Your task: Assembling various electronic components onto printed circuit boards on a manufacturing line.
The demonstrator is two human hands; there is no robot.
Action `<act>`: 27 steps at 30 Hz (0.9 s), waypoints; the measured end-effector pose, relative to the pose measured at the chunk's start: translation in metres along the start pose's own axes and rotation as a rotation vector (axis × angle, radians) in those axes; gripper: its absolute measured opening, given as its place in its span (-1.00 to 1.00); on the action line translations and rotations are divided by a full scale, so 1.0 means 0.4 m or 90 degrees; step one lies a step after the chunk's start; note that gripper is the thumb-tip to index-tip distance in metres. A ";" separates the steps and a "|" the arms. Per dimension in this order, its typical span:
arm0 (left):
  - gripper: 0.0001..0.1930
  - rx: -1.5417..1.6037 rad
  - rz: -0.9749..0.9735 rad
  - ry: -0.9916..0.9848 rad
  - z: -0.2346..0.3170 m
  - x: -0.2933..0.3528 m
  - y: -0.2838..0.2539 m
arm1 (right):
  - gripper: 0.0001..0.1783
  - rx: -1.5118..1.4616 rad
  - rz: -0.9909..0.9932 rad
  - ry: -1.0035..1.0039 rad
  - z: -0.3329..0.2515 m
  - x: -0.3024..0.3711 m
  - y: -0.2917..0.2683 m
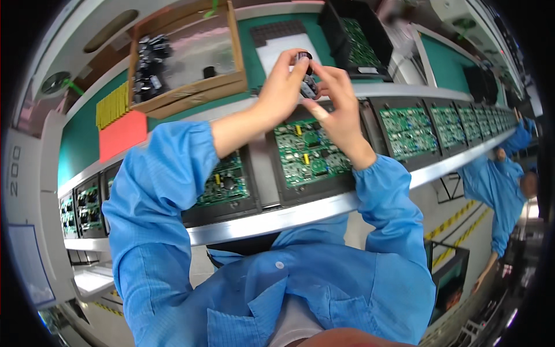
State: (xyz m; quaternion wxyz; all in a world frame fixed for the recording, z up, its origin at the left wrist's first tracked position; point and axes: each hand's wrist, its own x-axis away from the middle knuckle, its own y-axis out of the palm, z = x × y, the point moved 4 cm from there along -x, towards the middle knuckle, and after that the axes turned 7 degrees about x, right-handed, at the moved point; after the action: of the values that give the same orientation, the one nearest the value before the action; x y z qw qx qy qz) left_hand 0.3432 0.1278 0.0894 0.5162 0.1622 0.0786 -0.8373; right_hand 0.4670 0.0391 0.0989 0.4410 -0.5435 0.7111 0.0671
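Note:
Above the conveyor line, my left hand [281,84] pinches a black cylindrical capacitor [303,56] between thumb and fingers. Close against it, my right hand [341,107] curls its fingers around more dark cylindrical capacitors [310,87]; their number is hard to make out, and the fingers partly hide them. Directly beneath the hands, a green circuit board [309,153] full of components lies in a black tray. To its left, under my left forearm, another populated circuit board [228,182] is partly covered by my sleeve.
Beyond the line, a cardboard box [191,95] holds black parts at the left. A black bin [352,43] with green boards stands behind my right hand. Red sheet [122,136] and yellow strips [113,108] lie left. More trayed boards [407,130] run right, where a co-worker [500,185] stands.

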 end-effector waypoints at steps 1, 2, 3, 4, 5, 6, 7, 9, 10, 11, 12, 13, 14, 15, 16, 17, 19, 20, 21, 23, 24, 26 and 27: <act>-0.57 0.054 0.062 -0.034 -0.026 0.003 0.043 | -0.24 0.061 0.015 0.023 0.011 0.007 -0.007; -0.58 0.062 0.111 -0.083 -0.052 -0.001 0.076 | -0.22 0.122 0.029 0.045 0.025 0.015 -0.017; -0.57 0.076 0.115 -0.090 -0.070 -0.020 0.095 | -0.21 0.123 0.051 0.056 0.042 0.016 -0.030; -0.57 0.091 0.121 -0.097 -0.063 -0.034 0.118 | -0.23 0.115 0.046 0.065 0.061 0.013 -0.047; -0.54 0.138 0.132 -0.107 -0.056 -0.037 0.131 | -0.26 0.124 0.031 0.056 0.083 0.007 -0.062; -0.50 0.102 0.130 -0.119 -0.109 -0.075 0.103 | -0.28 0.124 0.011 0.038 0.098 -0.008 -0.067; -0.49 0.103 0.137 -0.145 -0.106 -0.084 0.093 | -0.38 0.151 0.015 0.012 0.110 -0.013 -0.089; -0.46 0.147 0.154 -0.178 -0.100 -0.101 0.065 | -0.45 0.219 0.039 0.009 0.132 -0.023 -0.138; -0.43 0.217 0.081 -0.214 -0.106 -0.109 0.049 | -0.45 0.287 0.060 0.018 0.140 -0.022 -0.159; -0.43 0.216 0.038 -0.244 -0.113 -0.104 0.032 | -0.48 0.264 0.077 0.080 0.158 -0.018 -0.176; -0.42 0.216 -0.008 -0.275 -0.105 -0.095 0.028 | -0.56 0.160 0.058 0.157 0.173 -0.019 -0.188; -0.42 0.212 -0.007 -0.281 -0.097 -0.082 0.018 | -0.59 0.085 0.028 0.196 0.204 -0.014 -0.195; -0.42 0.212 -0.016 -0.294 -0.091 -0.066 0.013 | -0.63 0.011 -0.003 0.234 0.231 -0.007 -0.199; -0.41 0.215 -0.021 -0.305 -0.081 -0.046 0.005 | -0.63 0.006 -0.006 0.238 0.232 -0.005 -0.203; -0.41 0.215 -0.021 -0.312 -0.071 -0.032 0.001 | -0.66 -0.009 -0.076 0.241 0.225 -0.008 -0.203; -0.45 0.184 -0.081 -0.311 -0.057 -0.019 0.006 | -0.70 -0.023 -0.145 0.244 0.219 -0.005 -0.202; -0.54 0.144 -0.179 -0.318 -0.057 -0.009 0.014 | -0.74 0.060 -0.184 0.214 0.209 0.002 -0.214; -0.54 0.152 -0.192 -0.321 -0.058 0.001 0.005 | -0.78 0.143 -0.224 0.180 0.199 0.007 -0.219; -0.60 0.149 -0.190 -0.383 -0.064 0.020 -0.003 | -0.81 0.159 -0.233 0.158 0.182 0.002 -0.213; -0.65 0.061 -0.291 -0.427 -0.076 0.047 -0.021 | -0.77 0.151 -0.223 -0.005 0.202 -0.007 -0.177; -0.63 -0.023 -0.394 -0.391 -0.083 0.047 -0.030 | -0.76 0.190 -0.220 -0.067 0.220 -0.003 -0.160; -0.61 -0.078 -0.375 -0.341 -0.083 0.077 -0.036 | -0.77 0.126 -0.237 0.004 0.229 0.003 -0.127; -0.62 -0.049 -0.375 -0.356 -0.087 0.086 -0.037 | -0.75 0.149 -0.248 0.018 0.228 0.005 -0.126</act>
State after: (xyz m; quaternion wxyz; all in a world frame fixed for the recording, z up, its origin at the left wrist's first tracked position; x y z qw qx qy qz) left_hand 0.3224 0.1162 0.0445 0.2616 -0.1205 0.0095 -0.9576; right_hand 0.5597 0.0700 0.0618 0.4960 -0.6161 0.6019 -0.1098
